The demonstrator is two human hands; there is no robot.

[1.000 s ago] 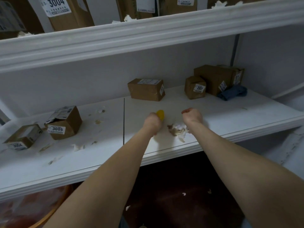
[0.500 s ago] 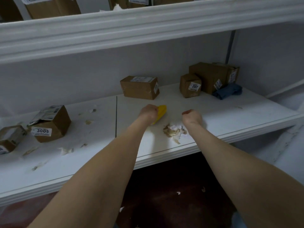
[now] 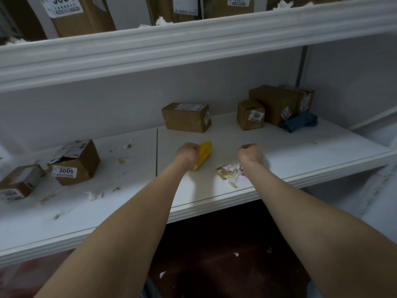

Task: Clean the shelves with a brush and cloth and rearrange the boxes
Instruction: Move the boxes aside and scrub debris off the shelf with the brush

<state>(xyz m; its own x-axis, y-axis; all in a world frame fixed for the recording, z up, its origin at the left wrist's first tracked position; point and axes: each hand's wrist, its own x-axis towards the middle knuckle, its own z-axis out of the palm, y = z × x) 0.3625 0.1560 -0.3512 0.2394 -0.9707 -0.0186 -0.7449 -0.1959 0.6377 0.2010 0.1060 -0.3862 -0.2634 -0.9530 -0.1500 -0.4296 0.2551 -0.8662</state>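
Note:
My left hand (image 3: pixel 187 154) grips a yellow brush (image 3: pixel 204 153) low over the white shelf (image 3: pixel 300 151). A pile of paper scraps (image 3: pixel 227 173) lies near the shelf's front edge, between my two hands. My right hand (image 3: pixel 250 153) is curled into a fist just right of the pile; nothing shows in it. A blue cloth (image 3: pixel 299 124) lies at the back right against the cardboard boxes (image 3: pixel 277 106). A box marked 2007 (image 3: pixel 250 117) and another box (image 3: pixel 186 117) stand at the back.
A box marked 3005 (image 3: pixel 75 162) and a smaller box (image 3: pixel 20 184) sit on the left part, with loose scraps (image 3: pixel 94 195) around them. The upper shelf (image 3: pixel 193 39) overhangs with more boxes. Bits of paper (image 3: pixel 162 274) lie on the dark floor.
My left hand with the brush has swung so more of the yellow brush shows, pointing back right. The right fist has stayed beside the pile. My view has shifted slightly.

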